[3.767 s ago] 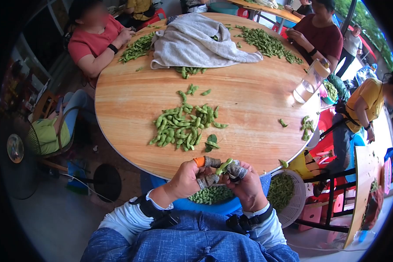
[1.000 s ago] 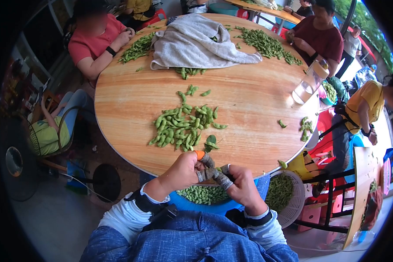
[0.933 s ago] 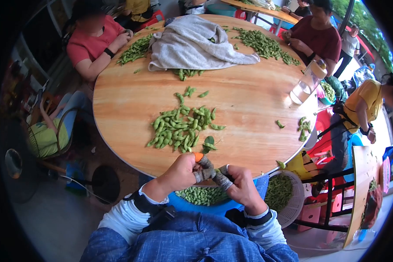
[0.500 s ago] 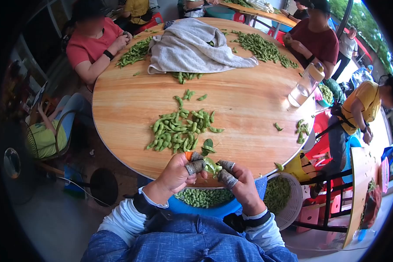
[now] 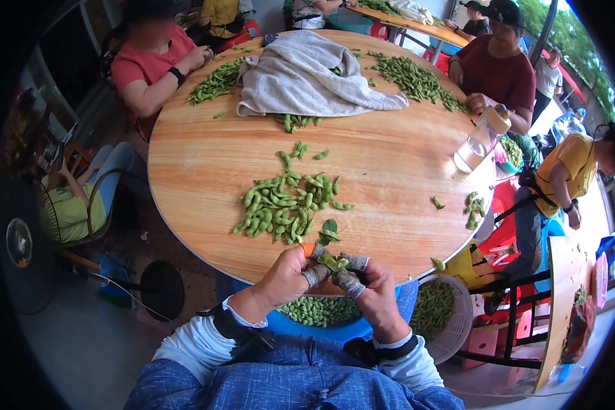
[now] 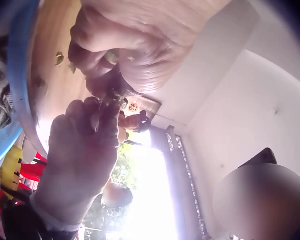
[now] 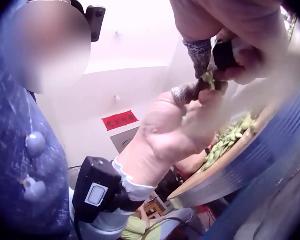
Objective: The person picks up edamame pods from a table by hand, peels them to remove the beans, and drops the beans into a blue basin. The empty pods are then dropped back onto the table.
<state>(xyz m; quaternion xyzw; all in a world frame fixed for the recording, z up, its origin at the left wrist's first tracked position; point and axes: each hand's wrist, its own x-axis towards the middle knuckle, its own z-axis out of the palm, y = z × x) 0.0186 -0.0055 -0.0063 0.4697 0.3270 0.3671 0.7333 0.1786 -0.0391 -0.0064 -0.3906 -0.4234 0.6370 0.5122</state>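
Over the near edge of the round wooden table (image 5: 389,171), both hands meet at a green soybean pod (image 5: 331,262). My left hand (image 5: 283,275) pinches its left end; grey finger wraps and an orange band cover the fingertips. My right hand (image 5: 381,295), also in grey wraps, pinches the other end. The pod looks split, with pale green showing. In the right wrist view the wrapped fingertips (image 7: 199,52) close in around the pod (image 7: 208,78). Below the hands, a blue basin (image 5: 348,331) holds shelled green beans (image 5: 318,309). A pile of pods (image 5: 280,208) lies just beyond the hands.
A grey towel (image 5: 307,75) covers the table's far side, between heaps of pods (image 5: 417,76). A water bottle (image 5: 478,143) stands at the right edge. A white basket (image 5: 462,318) of pods sits right of the basin. Other people sit around the table.
The whole pod seen 3.8 s ago is now split between the fingers. The hands pressed together, parted slightly half a second ago, and are now closer again.
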